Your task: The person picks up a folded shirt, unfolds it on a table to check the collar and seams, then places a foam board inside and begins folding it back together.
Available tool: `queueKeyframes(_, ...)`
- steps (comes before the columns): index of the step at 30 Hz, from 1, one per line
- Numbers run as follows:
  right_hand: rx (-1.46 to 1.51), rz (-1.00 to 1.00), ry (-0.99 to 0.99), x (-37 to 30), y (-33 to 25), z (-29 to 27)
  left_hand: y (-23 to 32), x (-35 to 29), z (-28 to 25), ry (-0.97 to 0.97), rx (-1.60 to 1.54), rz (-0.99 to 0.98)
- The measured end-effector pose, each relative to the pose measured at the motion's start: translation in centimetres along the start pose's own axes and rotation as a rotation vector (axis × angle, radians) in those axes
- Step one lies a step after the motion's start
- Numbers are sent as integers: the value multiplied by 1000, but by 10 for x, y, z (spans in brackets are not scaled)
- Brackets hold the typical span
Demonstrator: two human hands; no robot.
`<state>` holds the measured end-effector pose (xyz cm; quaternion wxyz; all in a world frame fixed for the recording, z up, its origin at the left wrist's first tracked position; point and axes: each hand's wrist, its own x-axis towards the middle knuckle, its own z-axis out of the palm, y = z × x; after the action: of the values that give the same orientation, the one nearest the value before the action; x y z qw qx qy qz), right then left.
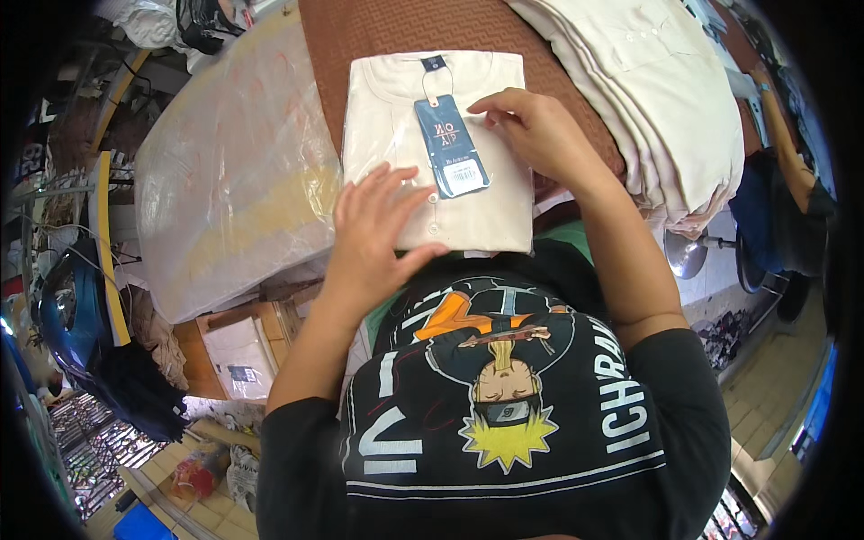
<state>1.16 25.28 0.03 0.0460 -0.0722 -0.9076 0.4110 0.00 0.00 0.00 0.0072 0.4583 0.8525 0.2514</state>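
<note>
A folded cream shirt point(378, 99) lies flat in front of me, its round neckline at the far end and small buttons down the middle. From its collar a blue hang tag point(447, 142) with a white label hangs on a thin string and rests on the shirt front. My left hand point(373, 236) spreads its fingers over the shirt's near left part, beside the buttons. At the right edge of the shirt, my right hand point(537, 130) has its fingers loosely bent and pointing at the tag, apart from it. Neither hand holds anything.
Brown patterned cloth point(396, 25) covers the surface under the shirt. To the left sits a large plastic-wrapped bundle point(238, 171); to the right, a stack of cream shirts point(657, 99). Below left, a packed shirt point(238, 355) lies in a wooden compartment. Another person's arm point(787, 139) shows far right.
</note>
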Motion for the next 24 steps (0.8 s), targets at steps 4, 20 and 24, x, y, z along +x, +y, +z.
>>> queueKeyframes(4,-167,-127,63,25,-1,12,3,1,15,12,47,45)
queueKeyframes(20,-504,-80,-40,58,-19,15,0,-4,21,40,0,53)
queueKeyframes(24,-527,-58,-168,63,-23,9,0,-4,22,46,20,49)
